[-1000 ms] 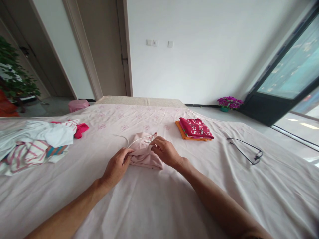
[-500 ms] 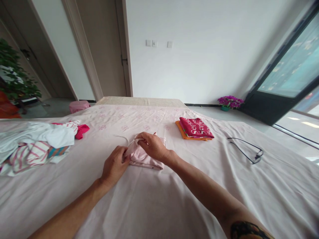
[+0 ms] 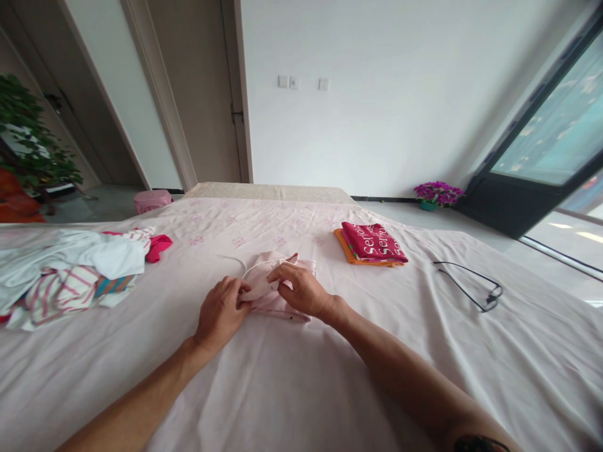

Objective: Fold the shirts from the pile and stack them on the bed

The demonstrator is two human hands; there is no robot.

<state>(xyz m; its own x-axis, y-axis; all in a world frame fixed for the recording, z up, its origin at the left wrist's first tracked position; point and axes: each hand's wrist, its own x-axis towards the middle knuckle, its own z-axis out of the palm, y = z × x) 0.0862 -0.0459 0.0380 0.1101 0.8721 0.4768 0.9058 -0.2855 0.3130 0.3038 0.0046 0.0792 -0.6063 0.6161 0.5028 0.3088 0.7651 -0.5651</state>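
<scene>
A pale pink folded garment [image 3: 258,285] lies on the sheet in front of me, a thin white cord [image 3: 230,258] trailing from its far left side. My left hand [image 3: 223,307] is closed on the garment's left edge, thumb and fingers pinching the cloth. Curled over the top of the same bundle, my right hand [image 3: 301,289] holds a bit of its fabric near the cord; its fingertips are partly hidden.
Mixed clothes [image 3: 75,270] are heaped at the left. On the right lie a folded red cloth [image 3: 377,242] on an orange cloth [image 3: 347,250], and black-framed glasses [image 3: 490,298]. Beyond the bed [image 3: 264,389] stand a pink stool [image 3: 153,201] and purple flowers [image 3: 438,192].
My right hand has shifted slightly right and down over the pink garment, and the cloth's top now lies flatter and more spread. My left hand keeps its hold at the left edge.
</scene>
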